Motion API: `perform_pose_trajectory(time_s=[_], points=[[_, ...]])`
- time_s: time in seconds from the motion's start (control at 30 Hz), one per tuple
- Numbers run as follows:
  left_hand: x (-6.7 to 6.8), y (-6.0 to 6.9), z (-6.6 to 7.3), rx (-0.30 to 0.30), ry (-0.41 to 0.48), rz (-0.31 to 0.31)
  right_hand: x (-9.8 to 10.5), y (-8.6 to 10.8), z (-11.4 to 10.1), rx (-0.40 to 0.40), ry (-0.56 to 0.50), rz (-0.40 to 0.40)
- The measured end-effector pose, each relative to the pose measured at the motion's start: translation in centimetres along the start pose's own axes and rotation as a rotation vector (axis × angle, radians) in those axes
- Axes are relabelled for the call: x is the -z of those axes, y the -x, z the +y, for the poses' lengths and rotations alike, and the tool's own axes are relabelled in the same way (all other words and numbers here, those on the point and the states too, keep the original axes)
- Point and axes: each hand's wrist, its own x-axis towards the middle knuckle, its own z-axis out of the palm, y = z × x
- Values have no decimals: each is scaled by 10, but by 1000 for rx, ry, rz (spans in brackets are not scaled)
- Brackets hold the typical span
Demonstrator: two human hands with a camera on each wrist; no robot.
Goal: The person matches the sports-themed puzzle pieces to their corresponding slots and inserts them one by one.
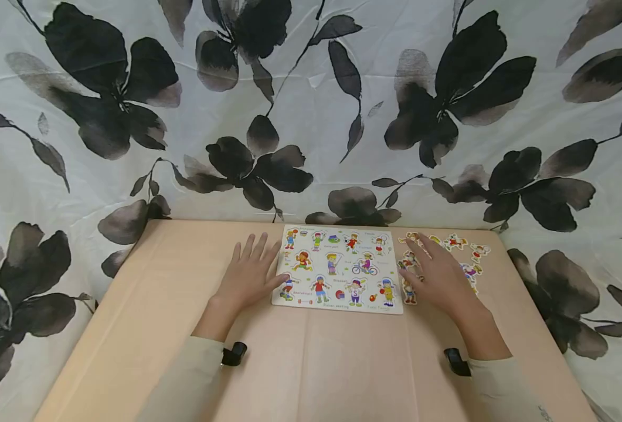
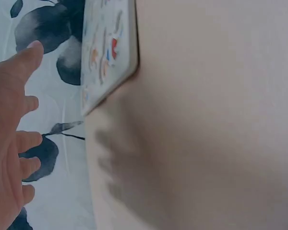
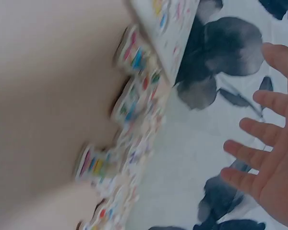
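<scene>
A white picture board (image 1: 342, 271) printed with small cartoon children doing sports lies flat near the table's far edge. My left hand (image 1: 248, 274) is just left of the board, fingers spread and pointing away, with nothing in its grasp. In the left wrist view its shadow falls on the table apart from the fingers (image 2: 29, 141). To the board's right, several cut-out figure pieces (image 1: 455, 241) lie loosely grouped. My right hand (image 1: 442, 280) hovers over them with fingers spread, hiding some. The right wrist view shows the pieces (image 3: 129, 103) close beside the board's corner.
A pale tan table (image 1: 353, 363) with faint fold lines lies under everything. Behind it and at both sides hangs or spreads a white cloth (image 1: 311, 94) with dark flowers. Black straps (image 1: 234, 354) sit at the cuffs of both light sleeves (image 1: 189, 375).
</scene>
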Motion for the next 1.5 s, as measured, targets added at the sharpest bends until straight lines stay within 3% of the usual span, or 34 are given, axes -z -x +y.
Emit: perform_pose_trajectory(time_s=[0.2, 0.37, 0.53, 0.7, 1.1, 1.3, 1.5], points=[[-9, -2, -8, -35, -2, -16, -3, 5, 22, -17, -53, -4], [-17, -7, -13, -65, 30, -20, -13, 6, 37, 15, -94, 10], [-22, -12, -16, -100, 78, -56, -24, 8, 46, 48, -149, -41], [-23, -14, -21, -126, 115, -93, -36, 10, 49, 94, -182, -64], [-29, -9, -27, -179, 190, -146, -53, 7, 53, 165, -107, -100], [-35, -8, -30, -165, 194, -166, -54, 3, 47, 197, -114, -103], [-36, -10, -32, -169, 195, -158, -52, -1, 46, 175, -129, -108]])
